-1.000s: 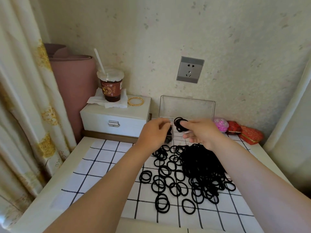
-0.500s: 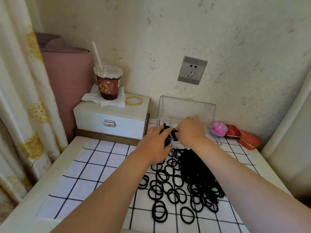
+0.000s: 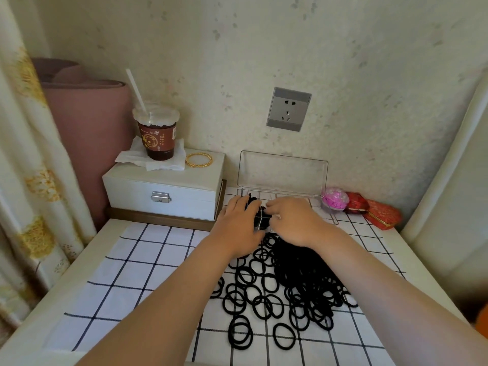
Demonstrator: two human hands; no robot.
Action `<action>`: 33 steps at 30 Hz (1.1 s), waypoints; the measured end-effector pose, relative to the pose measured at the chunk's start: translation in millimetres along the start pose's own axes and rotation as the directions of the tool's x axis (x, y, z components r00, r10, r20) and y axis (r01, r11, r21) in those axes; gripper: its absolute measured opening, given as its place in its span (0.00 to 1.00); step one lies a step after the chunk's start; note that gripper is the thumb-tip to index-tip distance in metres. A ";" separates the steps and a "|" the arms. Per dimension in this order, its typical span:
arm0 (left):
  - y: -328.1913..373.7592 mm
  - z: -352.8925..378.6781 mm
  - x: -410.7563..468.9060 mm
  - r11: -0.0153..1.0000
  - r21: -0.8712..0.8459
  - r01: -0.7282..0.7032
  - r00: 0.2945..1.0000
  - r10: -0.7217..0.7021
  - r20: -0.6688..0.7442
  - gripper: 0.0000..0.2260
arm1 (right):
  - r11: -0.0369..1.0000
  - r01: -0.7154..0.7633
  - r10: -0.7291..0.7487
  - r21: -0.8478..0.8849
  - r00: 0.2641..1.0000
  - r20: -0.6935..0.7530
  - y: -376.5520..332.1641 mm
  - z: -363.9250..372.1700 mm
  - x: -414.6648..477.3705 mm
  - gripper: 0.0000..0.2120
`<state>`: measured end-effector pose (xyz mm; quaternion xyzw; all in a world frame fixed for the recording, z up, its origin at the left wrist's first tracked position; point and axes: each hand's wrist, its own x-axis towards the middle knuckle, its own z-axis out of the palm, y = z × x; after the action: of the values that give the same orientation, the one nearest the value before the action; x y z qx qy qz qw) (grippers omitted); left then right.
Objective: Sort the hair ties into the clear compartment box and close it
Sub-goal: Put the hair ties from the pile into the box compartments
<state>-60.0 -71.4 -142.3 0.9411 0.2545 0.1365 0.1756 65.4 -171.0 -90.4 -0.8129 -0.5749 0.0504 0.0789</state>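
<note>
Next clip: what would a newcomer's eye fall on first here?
The heap of black hair ties sprawled across the checked cloth at centre. Just behind it, the left hand and right hand meet over the clear compartment box, whose lid stands open against the wall.

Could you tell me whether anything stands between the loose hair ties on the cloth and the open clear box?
Only the person's own hands: the left hand and right hand lie over the clear box, whose lid stands open. The pile of hair ties lies just before it, unobstructed.
</note>
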 end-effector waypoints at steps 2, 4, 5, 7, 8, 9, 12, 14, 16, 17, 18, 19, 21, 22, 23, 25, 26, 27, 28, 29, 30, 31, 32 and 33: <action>-2.0 0.2 -2.1 1.000 0.026 -0.003 1.000 0.003 0.016 0.34 | 0.989 0.057 -0.049 -0.136 0.997 0.058 -1.5 8.9 -4.7 0.20; -3.4 0.3 -4.8 0.998 0.056 -0.012 0.999 0.010 0.036 0.34 | 0.976 0.063 -0.048 -0.210 0.996 0.075 -1.8 11.6 -3.7 0.24; -3.6 -0.2 -6.5 0.998 0.061 -0.019 0.999 0.017 0.035 0.34 | 0.975 0.047 -0.030 -0.219 0.996 0.081 -2.3 11.0 -3.5 0.24; -2.4 -2.9 -10.9 0.998 0.042 -0.039 0.999 0.039 0.001 0.34 | 0.986 0.003 0.011 -0.167 0.996 0.085 -2.7 8.5 -4.0 0.25; -1.0 -5.5 -13.2 0.998 0.025 -0.054 0.998 0.055 -0.025 0.33 | 0.992 -0.006 0.015 -0.123 0.997 0.070 -2.6 7.1 -5.4 0.25; 0.2 -8.6 -15.6 0.998 0.009 -0.069 0.996 0.069 -0.055 0.32 | 0.996 0.001 0.002 -0.088 1.000 0.028 -2.9 4.7 -8.3 0.25; 4.1 -21.5 -20.7 0.996 -0.003 -0.090 0.983 0.088 -0.162 0.23 | 0.998 0.066 -0.065 0.003 0.985 -0.162 -5.1 -5.3 -23.1 0.21; 8.1 -33.9 -26.4 0.996 -0.056 -0.072 0.988 0.064 -0.138 0.15 | 0.988 0.086 -0.066 0.125 0.986 -0.155 -8.9 -13.2 -36.8 0.16; 11.2 -44.6 -35.8 0.991 -0.128 -0.036 0.999 0.036 -0.002 0.07 | 0.979 0.092 -0.082 0.182 0.995 -0.059 -16.6 -17.4 -53.4 0.12; 12.1 -48.5 -41.3 0.989 -0.144 -0.019 0.997 0.029 0.070 0.07 | 0.978 0.099 -0.100 0.183 0.995 -0.004 -20.6 -17.9 -60.9 0.11; 12.9 -51.8 -47.4 0.989 -0.146 -0.006 0.990 0.026 0.136 0.08 | 0.978 0.107 -0.118 0.182 0.992 0.052 -24.8 -17.9 -67.8 0.11; 13.3 -54.6 -53.5 0.990 -0.138 0.005 0.980 0.023 0.197 0.08 | 0.977 0.113 -0.134 0.183 0.985 0.107 -28.8 -17.6 -73.8 0.10; 14.1 -59.0 -65.2 0.996 -0.092 0.005 0.952 0.023 0.304 0.08 | 0.974 0.128 -0.166 0.186 0.965 0.205 -36.9 -16.1 -83.4 0.12; 14.5 -60.0 -70.7 0.998 -0.062 -0.002 0.938 0.024 0.346 0.08 | 0.975 0.134 -0.177 0.179 0.950 0.256 -40.6 -14.8 -86.9 0.13; 14.6 -59.9 -75.9 0.999 -0.038 -0.008 0.926 0.021 0.377 0.08 | 0.977 0.140 -0.184 0.162 0.935 0.304 -43.7 -13.3 -89.9 0.15; 14.1 -57.3 -85.7 1.000 -0.017 0.001 0.913 0.006 0.408 0.07 | 0.982 0.153 -0.183 0.112 0.917 0.355 -47.5 -10.3 -93.2 0.16; 13.8 -55.8 -90.2 1.000 -0.012 0.011 0.913 -0.005 0.407 0.07 | 0.984 0.157 -0.178 0.087 0.916 0.359 -48.1 -9.3 -94.0 0.16; 13.1 -55.3 -94.1 1.000 -0.007 0.022 0.918 -0.017 0.396 0.07 | 0.985 0.158 -0.170 0.062 0.917 0.361 -48.0 -7.9 -94.0 0.17; 11.9 -56.0 -97.7 0.999 0.000 0.034 0.925 -0.032 0.379 0.06 | 0.986 0.161 -0.163 0.037 0.918 0.362 -47.6 -6.4 -93.8 0.17; 9.9 -57.1 -100.5 0.999 0.010 0.052 0.930 -0.052 0.364 0.06 | 0.986 0.166 -0.157 0.007 0.917 0.367 -46.7 -4.4 -93.2 0.17; 7.4 -58.2 -103.1 0.997 0.024 0.070 0.930 -0.074 0.359 0.06 | 0.984 0.175 -0.152 -0.030 0.915 0.373 -45.5 -1.7 -92.6 0.17; 4.4 -58.7 -105.2 0.996 0.041 0.085 0.926 -0.094 0.365 0.08 | 0.981 0.183 -0.144 -0.069 0.915 0.378 -44.8 1.2 -92.0 0.17; 1.8 -58.4 -106.9 0.994 0.058 0.097 0.918 -0.112 0.381 0.09 | 0.978 0.182 -0.132 -0.100 0.916 0.378 -44.3 4.3 -90.8 0.16; -0.6 -57.2 -107.9 0.992 0.067 0.110 0.908 -0.128 0.400 0.10 | 0.979 0.173 -0.121 -0.112 0.922 0.368 -43.8 7.1 -89.3 0.14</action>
<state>-170.0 -112.8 -109.0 0.9353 0.2725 -0.0768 0.2122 -6.3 -240.4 -90.0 -0.7480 -0.6411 0.1509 -0.0820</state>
